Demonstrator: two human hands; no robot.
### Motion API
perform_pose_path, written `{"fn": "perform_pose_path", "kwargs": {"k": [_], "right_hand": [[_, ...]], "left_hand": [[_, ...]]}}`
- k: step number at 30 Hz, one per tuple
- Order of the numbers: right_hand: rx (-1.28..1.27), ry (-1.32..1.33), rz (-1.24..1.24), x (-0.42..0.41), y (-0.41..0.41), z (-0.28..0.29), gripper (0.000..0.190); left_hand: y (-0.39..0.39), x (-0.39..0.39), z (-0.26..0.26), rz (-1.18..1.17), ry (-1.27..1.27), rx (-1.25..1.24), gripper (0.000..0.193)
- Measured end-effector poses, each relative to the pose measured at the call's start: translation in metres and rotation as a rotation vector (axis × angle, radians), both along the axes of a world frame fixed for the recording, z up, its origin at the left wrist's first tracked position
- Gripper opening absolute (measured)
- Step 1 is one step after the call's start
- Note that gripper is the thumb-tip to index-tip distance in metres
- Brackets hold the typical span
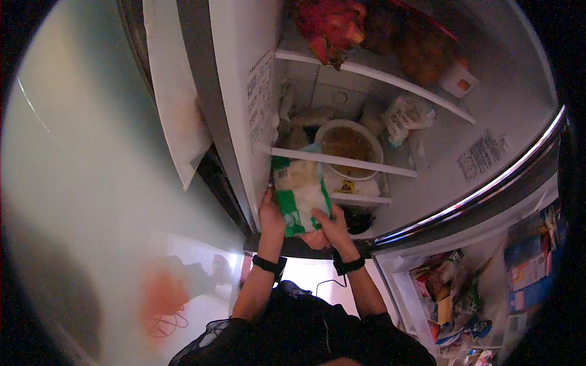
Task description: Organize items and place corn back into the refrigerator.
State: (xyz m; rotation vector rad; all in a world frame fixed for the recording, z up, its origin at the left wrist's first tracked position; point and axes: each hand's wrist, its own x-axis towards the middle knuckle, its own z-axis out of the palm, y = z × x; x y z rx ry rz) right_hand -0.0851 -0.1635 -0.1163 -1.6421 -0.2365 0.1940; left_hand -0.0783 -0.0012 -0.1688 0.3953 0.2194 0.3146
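A green and white plastic food package (302, 194), with something pale inside, is held between both hands before the lower shelves of an open refrigerator. My left hand (273, 217) grips its left edge. My right hand (332, 224) holds the lower right side, with fingers lying over the front. A pinkish item (316, 239) shows just below the package; what supports it is unclear. Past the package's upper right, a white round bowl (380, 153) with brownish contents sits behind the shelf edge. Both wrists wear black bands.
White shelf edges (398, 172) cross the compartment. A crumpled plastic bag (407, 116) lies right of the bowl. Red dragon fruit (332, 27) and a small white box (459, 81) are on the upper shelf. The open door at lower right holds packets (451, 302) in a bin.
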Motion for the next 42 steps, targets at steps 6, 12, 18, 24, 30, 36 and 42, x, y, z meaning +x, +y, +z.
{"fn": "perform_pose_path", "kwargs": {"k": [6, 12, 18, 24, 30, 36, 42], "right_hand": [[0.004, 0.047, 0.021, -0.003, -0.006, 0.0, 0.033], [-0.003, 0.086, -0.006, -0.014, -0.013, 0.014, 0.032], [0.055, 0.087, 0.109, -0.021, -0.016, 0.062, 0.032], [0.276, 0.337, -0.026, -0.03, -0.015, 0.113, 0.044], [0.504, 0.223, 0.029, 0.051, 0.035, 0.165, 0.029], [0.541, 0.719, 0.287, 0.169, 0.048, 0.156, 0.027], [0.581, 0.565, 0.303, 0.224, 0.053, 0.12, 0.028]], "left_hand": [[0.004, 0.002, 0.0, -0.069, -0.184, -0.015, 0.046], [0.01, 0.01, -0.008, -0.046, -0.122, 0.148, 0.043], [0.028, 0.022, 0.006, -0.182, 0.018, -0.042, 0.038], [0.021, -0.003, 0.013, -0.116, -0.092, 0.502, 0.038], [0.022, 0.005, 0.024, -0.131, 0.073, -0.22, 0.027], [0.016, 0.004, 0.03, -0.218, 0.037, -0.259, 0.022], [0.006, 0.006, 0.051, -0.22, 0.102, -0.124, 0.026]]}}
